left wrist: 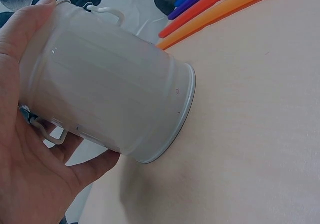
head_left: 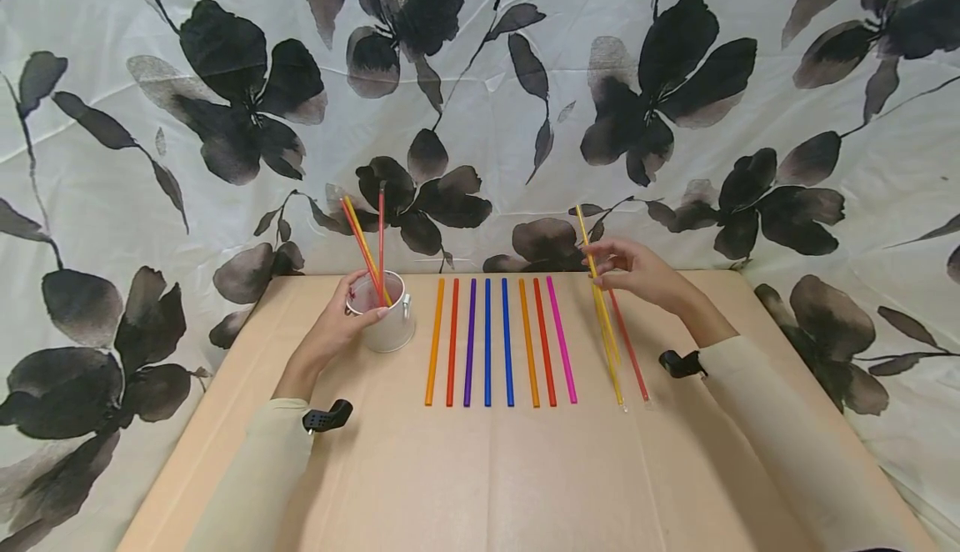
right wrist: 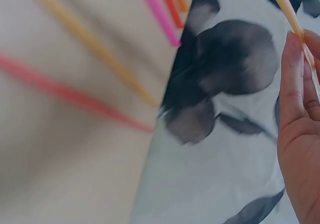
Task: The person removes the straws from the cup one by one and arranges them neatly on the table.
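My left hand (head_left: 341, 323) grips a small white pail (head_left: 390, 335), its thumb near the rim and fingers round the far side. Red and yellow straws (head_left: 381, 235) stick up out of the pail. In the left wrist view, the pail's side (left wrist: 110, 79) and small handles show, but its inside is hidden. Over the table's right part, my right hand (head_left: 637, 273) pinches a long yellow straw (head_left: 584, 231) near its upper end. Below that hand lie another yellow straw (right wrist: 95, 44) and a red straw (right wrist: 65, 92), blurred in the right wrist view.
Between the hands lies a row of straws: orange, red, purple (head_left: 470, 343), blue (head_left: 487, 343), orange, red and pink (head_left: 562, 339). They rest side by side on the pale wooden table (head_left: 487, 477). Flower-patterned cloth (head_left: 517, 135) hangs behind the far edge.
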`<state>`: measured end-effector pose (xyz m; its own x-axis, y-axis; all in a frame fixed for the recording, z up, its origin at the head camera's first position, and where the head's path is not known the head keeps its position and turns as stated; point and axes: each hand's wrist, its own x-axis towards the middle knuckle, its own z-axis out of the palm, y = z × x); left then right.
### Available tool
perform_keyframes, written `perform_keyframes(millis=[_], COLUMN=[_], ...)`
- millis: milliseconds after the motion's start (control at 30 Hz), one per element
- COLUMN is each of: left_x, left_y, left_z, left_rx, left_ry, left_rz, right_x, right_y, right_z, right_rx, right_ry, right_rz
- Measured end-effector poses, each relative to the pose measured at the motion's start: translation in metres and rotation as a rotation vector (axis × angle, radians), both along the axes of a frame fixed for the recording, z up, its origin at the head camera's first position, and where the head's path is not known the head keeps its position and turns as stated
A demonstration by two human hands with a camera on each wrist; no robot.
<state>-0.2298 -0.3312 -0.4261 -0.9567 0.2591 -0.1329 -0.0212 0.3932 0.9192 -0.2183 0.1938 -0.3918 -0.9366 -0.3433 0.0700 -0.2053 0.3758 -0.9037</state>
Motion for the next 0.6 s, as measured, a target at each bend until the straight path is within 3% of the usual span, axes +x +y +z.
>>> perform_keyframes(millis=[267,600], left_x=[-0.013,-0.017], left_y=[-0.006,-0.004], left_z=[-0.024,-0.028], left_rx=[-0.006,-0.004], left_ry=[0.042,0.058], left_rz=[0.008,0.024], right_x=[0.011,0.009], right_y=[0.043,0.084], right_z=[-0.026,-0.055], right_rx=[-0.007,0.009], right_ry=[-0.089,-0.153], right_rz=[0.008,-0.019])
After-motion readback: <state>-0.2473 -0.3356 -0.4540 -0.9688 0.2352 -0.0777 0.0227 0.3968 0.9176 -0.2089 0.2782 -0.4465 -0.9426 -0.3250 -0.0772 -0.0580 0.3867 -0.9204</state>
